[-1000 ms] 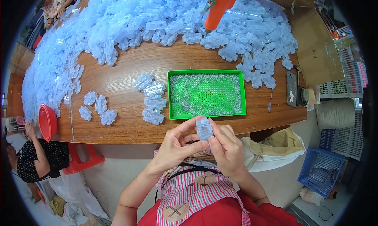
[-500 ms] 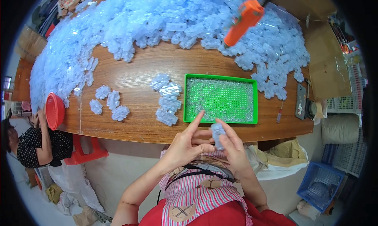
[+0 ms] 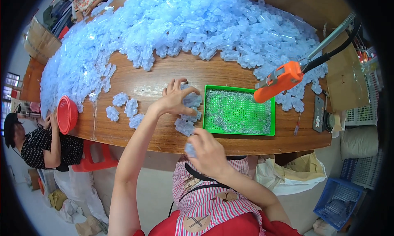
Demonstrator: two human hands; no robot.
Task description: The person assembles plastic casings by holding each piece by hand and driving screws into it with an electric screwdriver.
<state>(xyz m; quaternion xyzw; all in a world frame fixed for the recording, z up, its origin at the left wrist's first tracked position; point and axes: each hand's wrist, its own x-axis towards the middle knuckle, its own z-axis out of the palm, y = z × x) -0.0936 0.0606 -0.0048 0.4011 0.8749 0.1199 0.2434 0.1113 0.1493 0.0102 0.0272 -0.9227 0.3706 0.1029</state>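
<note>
While the left hand (image 3: 174,101), fingers apart, arches over translucent bluish plastic blocks (image 3: 184,127) beside a rectangular green plastic tray (image 3: 273,119), the right hand (image 3: 209,154) pinches 1 similar block (image 3: 190,150).

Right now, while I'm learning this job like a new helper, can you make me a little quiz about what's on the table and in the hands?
1. Pick one: what do the fingers of the right hand hold?
A) a red bowl
B) a clear plastic block
C) a phone

2. True or false: the orange electric tool is held by neither hand.

3. Fill the gap: the left hand is at a row of blocks on the ____ side of the green tray, as you see it in the picture.

Key: 1. B; 2. True; 3. left
</note>
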